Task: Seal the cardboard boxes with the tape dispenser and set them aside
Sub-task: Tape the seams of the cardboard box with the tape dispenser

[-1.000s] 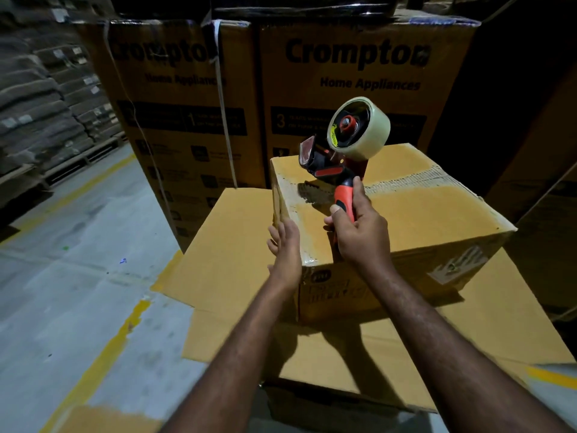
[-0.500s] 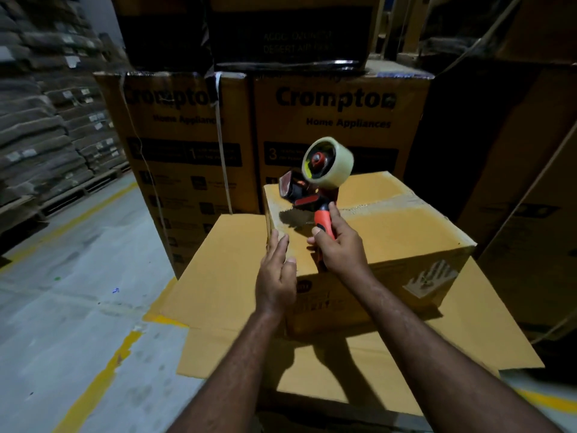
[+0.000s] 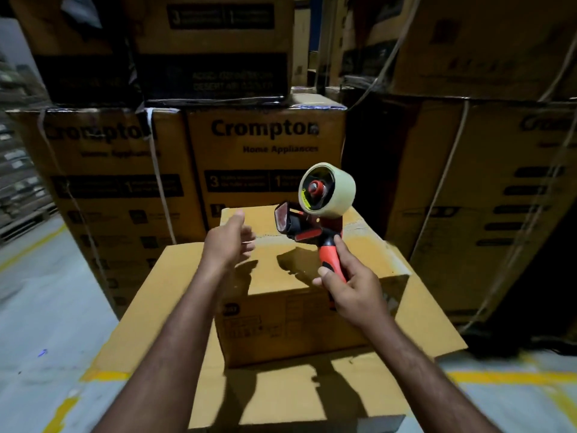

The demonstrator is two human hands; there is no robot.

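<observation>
A: Your right grip [image 3: 352, 292] is curled round the orange handle of the tape dispenser [image 3: 307, 225]; the tool hangs in the air above the cardboard box [image 3: 296, 323] and appears clear of it; your left grip [image 3: 228, 242] is spread loose, fingers relaxed, holding nothing.

B: Take the box top as a clock with 12 away from you: the left grip hovers near 9, the right grip sits over the near edge at about 5, and the dispenser's mouth is over the middle, pointing toward 9; that aims the cutter end at your empty fingers; reach across carelessly and I'd expect a nick.

A: The tape roll [image 3: 334, 189] stands above the handle toward 1; I can't tell whether a free end is out; if it has stuck back on the roll, you'll be picking at it beside that blade.

B: The box lies directly under both grips, close in front of you, resting on flat cardboard sheets [image 3: 140, 307]; those look loose; shove the box aside one-handed and it may skid or drag a sheet along.

A: Stacked cartons [image 3: 265, 145] crowd 12 and 2; swinging the box that way with the dispenser in hand risks a knock or a dropped tool; the floor [image 3: 46, 307] at 9 looks the freer side.
</observation>
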